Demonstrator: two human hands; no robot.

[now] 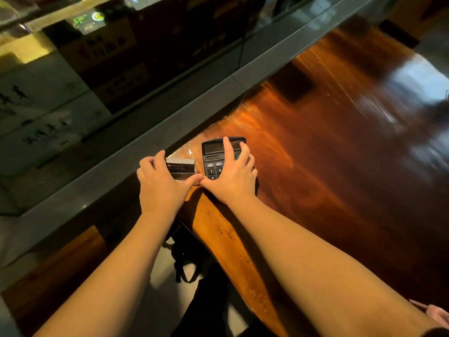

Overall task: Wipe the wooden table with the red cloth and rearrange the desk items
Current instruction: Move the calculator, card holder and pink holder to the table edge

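The glossy wooden table (328,166) runs from the lower middle to the upper right. At its near-left corner lies a black calculator (213,152). My right hand (233,176) rests flat on it with fingers spread, covering most of the keys. Just left of it stands a clear holder with a stack of cards (181,167). My left hand (160,183) grips this holder between thumb and fingers. My two thumbs nearly touch between the two items. No red cloth is in view.
A grey ledge (145,142) runs diagonally along the table's far edge, with a glass partition (85,81) behind it. A black bag with straps (187,259) lies on the floor under the table's near edge. A bit of pink fabric (437,314) shows at the bottom right.
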